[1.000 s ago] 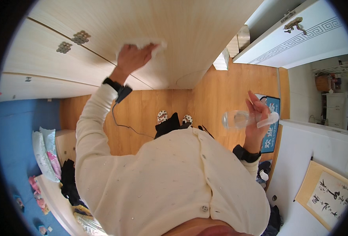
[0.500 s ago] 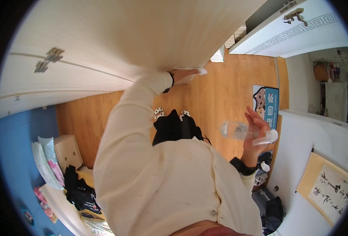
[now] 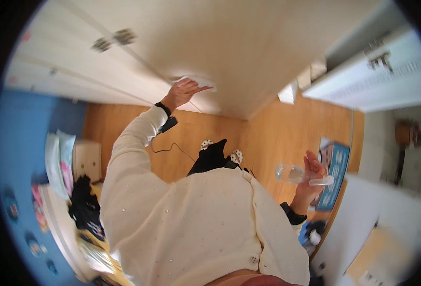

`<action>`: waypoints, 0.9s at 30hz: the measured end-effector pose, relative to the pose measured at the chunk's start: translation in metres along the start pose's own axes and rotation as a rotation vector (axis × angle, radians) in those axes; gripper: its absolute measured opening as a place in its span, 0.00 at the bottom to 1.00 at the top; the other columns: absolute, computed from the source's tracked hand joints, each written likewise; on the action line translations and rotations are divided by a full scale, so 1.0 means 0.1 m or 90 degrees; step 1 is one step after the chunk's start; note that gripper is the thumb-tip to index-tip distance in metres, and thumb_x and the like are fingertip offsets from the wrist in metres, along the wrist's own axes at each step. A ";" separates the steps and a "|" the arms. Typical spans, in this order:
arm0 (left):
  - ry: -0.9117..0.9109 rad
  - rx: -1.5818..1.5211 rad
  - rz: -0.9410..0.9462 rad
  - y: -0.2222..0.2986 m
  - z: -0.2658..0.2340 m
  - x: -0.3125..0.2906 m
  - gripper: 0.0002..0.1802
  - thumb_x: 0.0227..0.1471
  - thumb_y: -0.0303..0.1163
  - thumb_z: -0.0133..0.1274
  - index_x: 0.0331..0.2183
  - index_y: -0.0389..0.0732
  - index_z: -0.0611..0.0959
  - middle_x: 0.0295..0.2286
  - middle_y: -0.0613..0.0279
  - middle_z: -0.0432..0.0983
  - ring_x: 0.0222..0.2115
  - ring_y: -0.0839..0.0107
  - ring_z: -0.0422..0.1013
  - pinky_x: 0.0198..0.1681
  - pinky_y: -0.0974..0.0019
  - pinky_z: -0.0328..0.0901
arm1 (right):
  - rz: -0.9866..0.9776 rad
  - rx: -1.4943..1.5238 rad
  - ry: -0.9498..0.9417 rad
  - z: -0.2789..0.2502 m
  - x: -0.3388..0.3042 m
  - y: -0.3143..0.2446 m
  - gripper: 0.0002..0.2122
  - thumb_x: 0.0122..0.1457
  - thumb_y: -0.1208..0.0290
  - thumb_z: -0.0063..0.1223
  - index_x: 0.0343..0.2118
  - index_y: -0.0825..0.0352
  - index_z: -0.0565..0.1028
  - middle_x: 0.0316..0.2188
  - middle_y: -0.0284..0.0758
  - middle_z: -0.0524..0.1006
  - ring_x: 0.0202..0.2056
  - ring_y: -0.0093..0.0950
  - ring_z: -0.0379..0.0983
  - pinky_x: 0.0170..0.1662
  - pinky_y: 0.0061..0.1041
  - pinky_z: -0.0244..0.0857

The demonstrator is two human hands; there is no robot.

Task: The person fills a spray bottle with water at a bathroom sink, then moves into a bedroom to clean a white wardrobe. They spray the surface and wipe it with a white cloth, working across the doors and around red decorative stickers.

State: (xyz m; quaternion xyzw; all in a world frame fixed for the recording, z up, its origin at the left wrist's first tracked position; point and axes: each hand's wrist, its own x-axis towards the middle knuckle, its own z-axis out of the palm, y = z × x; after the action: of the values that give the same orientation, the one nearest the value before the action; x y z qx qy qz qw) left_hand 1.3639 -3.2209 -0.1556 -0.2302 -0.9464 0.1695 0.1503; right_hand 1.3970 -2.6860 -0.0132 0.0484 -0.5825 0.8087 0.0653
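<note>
My left hand (image 3: 184,92) presses a white cloth (image 3: 198,82) against the cream wardrobe door (image 3: 248,57), right of the seam between two doors. The cloth is partly hidden under my fingers; it could be a wipe. At the right, my right hand (image 3: 309,183) is closed around a clear spray bottle (image 3: 290,173) with a white nozzle. The bottle lies nearly sideways in the grip, its base toward the left, apart from the wardrobe.
A black box (image 3: 168,125) with a cable hangs by my left forearm. Wooden floor (image 3: 272,128) lies below, with a blue doormat (image 3: 333,176) at right. An open white door (image 3: 377,71) stands far right; a bed (image 3: 60,224) with clothes is at left.
My left hand has moved left with the cloth, from the wardrobe's right edge onto its door front. The view has shifted; my right hand still holds the spray bottle.
</note>
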 end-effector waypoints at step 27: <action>0.698 0.066 -0.562 -2.84 -2.43 -0.49 0.42 0.45 0.33 0.39 0.59 0.22 0.51 0.60 0.28 0.43 0.61 0.30 0.38 0.59 0.30 0.33 | -0.022 0.141 -0.255 3.26 -0.17 0.41 0.19 0.65 0.55 0.41 0.38 0.71 0.71 0.44 0.52 0.75 0.48 0.47 0.72 0.50 0.40 0.68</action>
State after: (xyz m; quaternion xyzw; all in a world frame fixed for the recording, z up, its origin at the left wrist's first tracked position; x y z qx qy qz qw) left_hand 1.3840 -3.4213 0.1634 0.1303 -0.7301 -0.0028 0.6708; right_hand 1.4078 -3.0083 0.0493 0.2247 -0.4906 0.8408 -0.0434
